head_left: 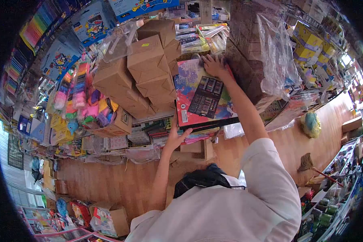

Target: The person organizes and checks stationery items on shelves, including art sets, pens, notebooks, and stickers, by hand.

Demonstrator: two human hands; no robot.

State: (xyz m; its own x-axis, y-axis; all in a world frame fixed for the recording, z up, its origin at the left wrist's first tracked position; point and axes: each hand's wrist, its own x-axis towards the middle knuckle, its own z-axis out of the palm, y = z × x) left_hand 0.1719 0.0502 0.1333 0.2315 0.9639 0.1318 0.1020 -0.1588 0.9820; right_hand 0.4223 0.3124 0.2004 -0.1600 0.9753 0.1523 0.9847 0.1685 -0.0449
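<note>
A flat, colourful art set box [226, 105], printed with a picture of an open dark case of colours, lies between the stacked cartons. My left hand [176, 137] grips its near left corner, the thumb along the front edge and the other fingers partly hidden. At the far edge, my right hand [215, 65] rests on top with its fingers spread. Directly left of the box are plain brown cartons [149, 60], piled up. A tall dark brown carton [248, 72] stands close on the right, partly draped with clear plastic [276, 56].
Bags of bright soft craft material [82, 82] fill the left side of the display. Packed pens [213, 34] lie behind the box. On the wooden floor [105, 177] are an open carton [113, 220], a broom [306, 162] and a yellowish bag [311, 125]. Shelves line the right.
</note>
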